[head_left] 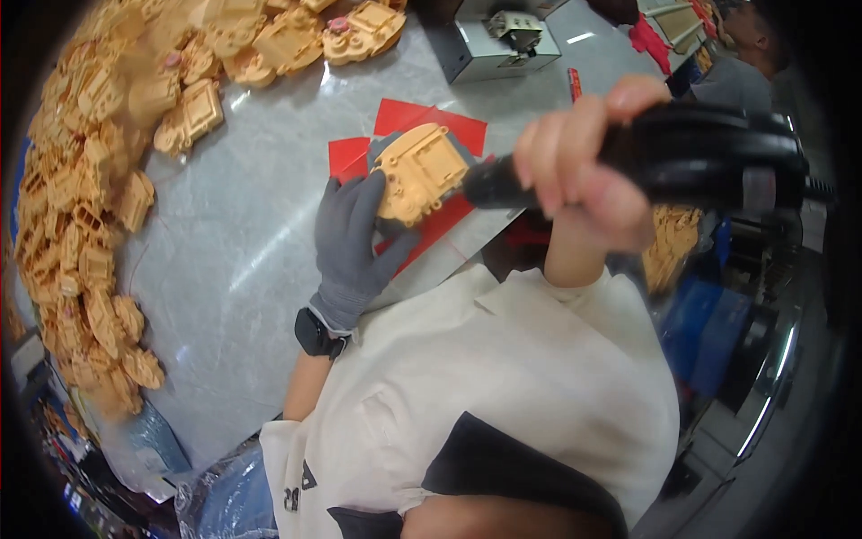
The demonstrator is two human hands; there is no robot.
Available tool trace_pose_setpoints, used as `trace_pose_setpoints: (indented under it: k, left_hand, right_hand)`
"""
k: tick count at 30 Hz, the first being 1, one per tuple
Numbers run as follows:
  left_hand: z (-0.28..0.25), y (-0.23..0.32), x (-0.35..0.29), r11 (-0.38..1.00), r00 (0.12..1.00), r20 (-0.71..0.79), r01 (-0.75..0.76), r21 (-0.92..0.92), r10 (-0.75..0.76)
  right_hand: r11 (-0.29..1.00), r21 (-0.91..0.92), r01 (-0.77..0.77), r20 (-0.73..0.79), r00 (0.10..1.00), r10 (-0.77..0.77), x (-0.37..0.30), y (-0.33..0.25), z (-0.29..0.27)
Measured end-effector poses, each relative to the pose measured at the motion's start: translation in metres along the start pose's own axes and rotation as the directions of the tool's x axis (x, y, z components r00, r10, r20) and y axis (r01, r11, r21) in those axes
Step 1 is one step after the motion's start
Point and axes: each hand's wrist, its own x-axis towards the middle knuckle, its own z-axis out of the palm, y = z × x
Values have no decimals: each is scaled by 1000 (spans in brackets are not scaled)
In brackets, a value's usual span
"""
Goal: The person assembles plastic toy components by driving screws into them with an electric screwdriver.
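Observation:
An orange plastic housing [419, 169] with moulded bosses and a rectangular recess lies in a dark grey holder on the table, over red strips [453, 128]. My left hand [350, 238], in a grey glove, grips the housing by its left and near edges. In my bare right hand [584, 162] is a black corded electric screwdriver [709, 157], held almost level with my fingers wrapped round it. Its nose comes right up to the housing's right edge; whether the tip touches a screw is hidden. The right hand is slightly blurred.
Heaped orange housings [90, 242] cover the left and far left of the grey table [233, 234]. A grey metal box with a small mechanism [503, 45] stands at the far side. More orange parts [672, 242] and blue bins [705, 328] lie right. Another person [736, 76] is at far right.

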Motion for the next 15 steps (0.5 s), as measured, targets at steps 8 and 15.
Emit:
trace_pose_setpoints:
  k: [8, 15]
  left_hand:
    - [1, -6, -8, 999, 998, -45, 42, 35, -41]
    - [-3, -4, -12, 998, 998, -8, 60, 7, -60]
  right_hand:
    - [979, -120, -166, 120, 976, 180, -9, 18, 28]
    - [955, -175, -241, 43, 967, 251, -23, 33, 28]
